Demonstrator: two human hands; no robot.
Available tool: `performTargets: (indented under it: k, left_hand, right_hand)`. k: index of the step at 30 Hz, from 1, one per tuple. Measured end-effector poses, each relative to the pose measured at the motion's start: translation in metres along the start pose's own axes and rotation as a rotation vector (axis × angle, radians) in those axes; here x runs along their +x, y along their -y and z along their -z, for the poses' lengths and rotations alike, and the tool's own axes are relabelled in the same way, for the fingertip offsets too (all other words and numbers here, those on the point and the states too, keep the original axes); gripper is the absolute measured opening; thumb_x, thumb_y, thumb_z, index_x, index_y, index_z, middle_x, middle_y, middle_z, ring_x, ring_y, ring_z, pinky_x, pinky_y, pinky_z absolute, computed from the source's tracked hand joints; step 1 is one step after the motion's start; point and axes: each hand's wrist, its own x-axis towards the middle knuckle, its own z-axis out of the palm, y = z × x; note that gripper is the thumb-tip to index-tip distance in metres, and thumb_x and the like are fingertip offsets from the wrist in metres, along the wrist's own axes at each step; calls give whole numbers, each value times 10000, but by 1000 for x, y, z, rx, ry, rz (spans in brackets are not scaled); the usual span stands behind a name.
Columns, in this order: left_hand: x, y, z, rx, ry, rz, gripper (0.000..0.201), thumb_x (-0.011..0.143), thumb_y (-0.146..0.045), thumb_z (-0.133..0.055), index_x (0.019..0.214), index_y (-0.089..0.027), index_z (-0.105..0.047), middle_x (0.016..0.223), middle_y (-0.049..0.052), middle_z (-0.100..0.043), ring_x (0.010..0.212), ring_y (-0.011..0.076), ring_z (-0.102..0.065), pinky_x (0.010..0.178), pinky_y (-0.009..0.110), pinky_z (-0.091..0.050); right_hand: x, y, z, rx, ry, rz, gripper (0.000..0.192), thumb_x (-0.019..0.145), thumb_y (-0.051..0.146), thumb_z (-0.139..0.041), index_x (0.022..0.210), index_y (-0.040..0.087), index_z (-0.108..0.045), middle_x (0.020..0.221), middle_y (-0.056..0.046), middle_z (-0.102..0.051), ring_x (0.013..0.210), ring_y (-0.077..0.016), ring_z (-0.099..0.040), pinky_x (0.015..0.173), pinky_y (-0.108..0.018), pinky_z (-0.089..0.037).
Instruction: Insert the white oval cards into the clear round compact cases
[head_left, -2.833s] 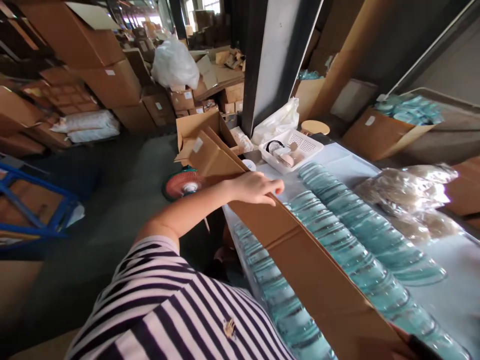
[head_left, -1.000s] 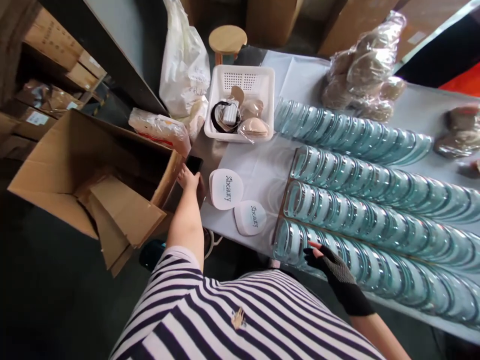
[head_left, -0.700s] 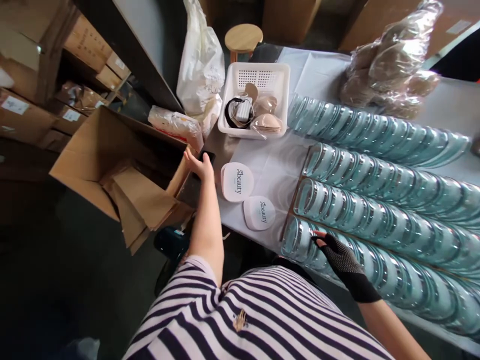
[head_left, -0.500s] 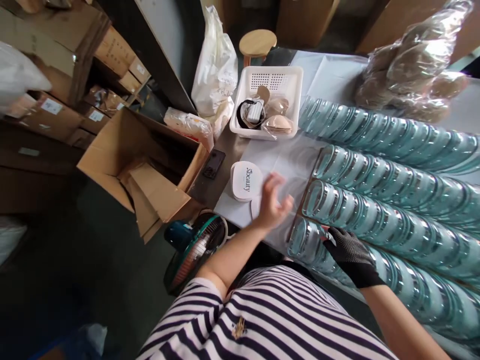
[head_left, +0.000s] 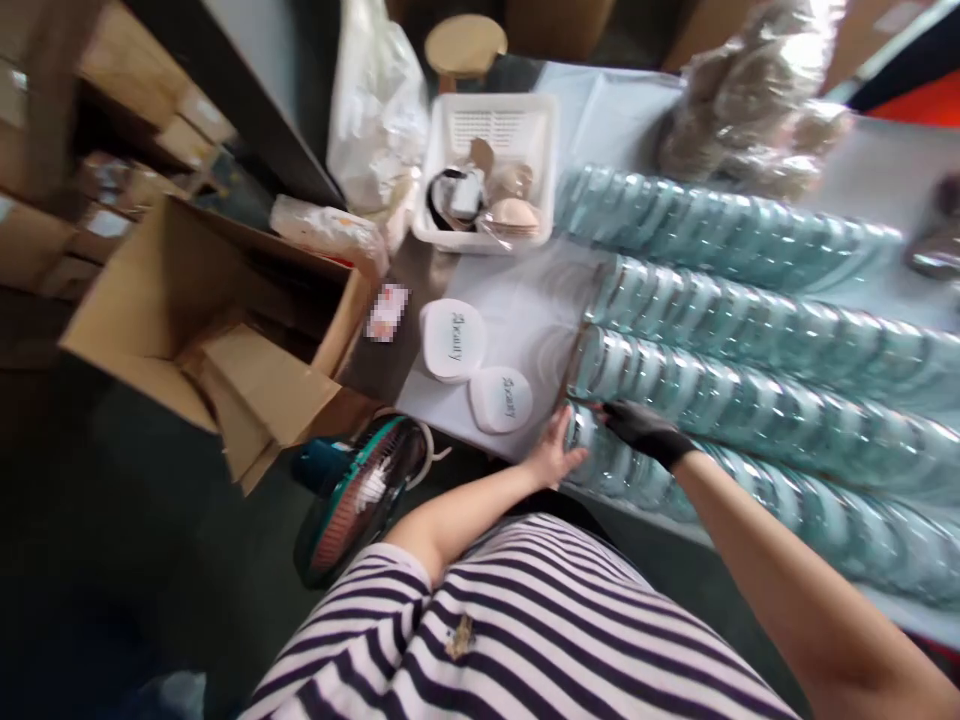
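Bare, my left hand [head_left: 555,452] rests against the near end of the closest row of clear, bluish rounded pieces [head_left: 675,480], thumb and fingers apart. In a black glove, my right hand [head_left: 641,428] reaches to the same end from the other side; its fingertips are blurred, so their grip cannot be made out. Two white rounded pads printed "beauty" lie left of my left hand: a thicker stack [head_left: 454,342] and another [head_left: 501,400] closer to the hand. More rows of nested clear pieces [head_left: 750,300] stretch to the right.
A white basket [head_left: 551,170] holds beige pads and small items. Beyond the rows are plastic-wrapped beige bundles [head_left: 750,110]. To the left stand an open cardboard box [head_left: 112,320], a fan [head_left: 360,500] and a white bag [head_left: 375,110]. A wooden stool [head_left: 465,45] is behind.
My left hand has moved from above the white pads to the end of the closest row, uncovering the second pad. My right hand has slid toward that end. The view has shifted right.
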Motion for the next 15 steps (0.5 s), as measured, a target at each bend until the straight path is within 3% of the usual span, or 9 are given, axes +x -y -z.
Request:
performTargets:
  k: [3,9,15]
  left_hand:
    - [-5,6,-2,-12,-58,-75,819,830,-595,-574,1491,-165,-356,1601,166,-280,1509,291,-212,1266,465,-126]
    - [-10,11,-10,5,-128,-125,694,930,-580,-405,1515,-213,-338,1601,101,-304,1510,249,-216,1261,405,-139]
    - [-8,14,-11,-11,-149,-107,658,956,-525,-376,1535,-223,-292,1614,73,-284,1516,210,-199,1258,384,-141]
  right_hand:
    - [4,18,18,-68,22,-45,467,970,393,-341,1148,181,-717,1110,-132,-728,962,-255,-684,780,-319,-495]
    - [25,49,30,-191,92,-21,371,932,309,-457,1095,117,-729,1048,-181,-727,945,-252,-687,793,-327,-503]
    - [23,44,31,-196,90,35,388,943,302,-424,1065,123,-746,1027,-183,-728,931,-272,-692,783,-342,-510]
